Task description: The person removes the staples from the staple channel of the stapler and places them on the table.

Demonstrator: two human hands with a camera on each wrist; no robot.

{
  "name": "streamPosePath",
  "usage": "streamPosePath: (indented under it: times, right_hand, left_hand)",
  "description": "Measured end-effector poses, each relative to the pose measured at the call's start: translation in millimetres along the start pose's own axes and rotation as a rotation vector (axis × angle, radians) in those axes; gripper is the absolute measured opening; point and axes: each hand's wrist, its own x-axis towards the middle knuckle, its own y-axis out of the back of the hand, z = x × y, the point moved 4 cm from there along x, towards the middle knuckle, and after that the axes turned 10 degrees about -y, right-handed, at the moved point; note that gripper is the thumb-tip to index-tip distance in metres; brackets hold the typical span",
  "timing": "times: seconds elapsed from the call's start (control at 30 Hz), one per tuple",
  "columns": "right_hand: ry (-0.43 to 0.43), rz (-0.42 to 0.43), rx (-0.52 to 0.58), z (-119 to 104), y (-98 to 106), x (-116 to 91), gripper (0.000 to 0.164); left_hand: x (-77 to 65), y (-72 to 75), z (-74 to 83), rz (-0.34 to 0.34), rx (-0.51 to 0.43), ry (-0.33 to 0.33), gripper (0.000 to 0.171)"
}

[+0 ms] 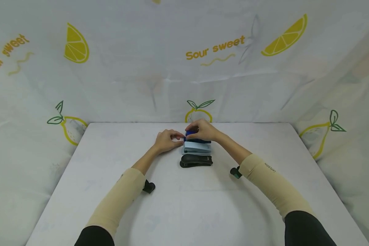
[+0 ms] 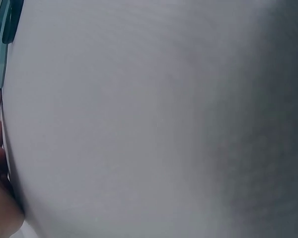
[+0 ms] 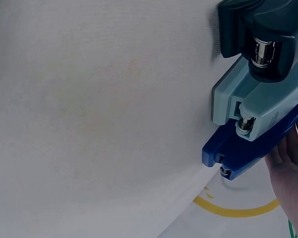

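Three staplers lie side by side: a black stapler (image 1: 196,160) nearest, a light blue stapler (image 1: 197,147) behind it, and a dark blue stapler (image 3: 253,148) farthest back. My right hand (image 1: 204,130) comes over the dark blue stapler from behind and grips its left part between thumb and fingers. At that stapler's left end, my left hand (image 1: 167,140) pinches with thumb and index fingertip, the thumb right beside the light blue stapler's end. Much of the dark blue stapler is hidden by the right hand in the head view. Only the edge of the left hand (image 2: 2,198) shows in the left wrist view.
A white-covered table (image 1: 187,208) extends under both arms. Behind it hangs a white cloth (image 1: 126,85) printed with lemons and lettering. Small black wrist cameras sit at the left sleeve (image 1: 120,198) and the right sleeve (image 1: 273,181).
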Motion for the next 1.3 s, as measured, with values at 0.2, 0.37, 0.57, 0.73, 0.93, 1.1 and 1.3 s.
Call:
streamPosePath:
  times: [0.2, 0.37, 0.57, 0.73, 0.93, 1.1, 1.3]
  right_hand:
    - [-0.003, 0.008, -0.029, 1.3, -1.1, 0.1, 0.037]
    - [-0.021, 0.002, 0.002, 3.2, -0.6, -0.5, 0.036]
    - [-0.066, -0.002, 0.051, 2.4, 5.5, -3.2, 0.036]
    - [-0.076, 0.032, 0.066, -2.4, 15.8, -10.9, 0.034]
    - [-0.096, 0.106, 0.014, -12.4, 28.2, -25.5, 0.033]
    - [-0.113, 0.142, 0.032, -10.5, 36.3, -34.9, 0.033]
    - [-0.137, 0.158, 0.110, 1.1, 45.0, -44.7, 0.035]
  left_hand:
    - [1.2, -0.1, 0.4, -0.015, -0.017, 0.041, 0.032]
    - [0.6, -2.3, 1.2, 0.007, -0.006, 0.037, 0.030]
    - [-1.2, -0.7, 3.7, 0.029, 0.008, 0.030, 0.028]
    - [-1.9, -0.8, 5.2, 0.033, 0.009, 0.028, 0.028]
    - [-0.9, -0.1, 7.6, 0.043, 0.012, 0.026, 0.027]
    - [-0.6, -1.2, 7.6, 0.038, 0.001, 0.030, 0.027]
    - [-0.9, -2.7, 5.8, 0.040, 0.003, 0.043, 0.027]
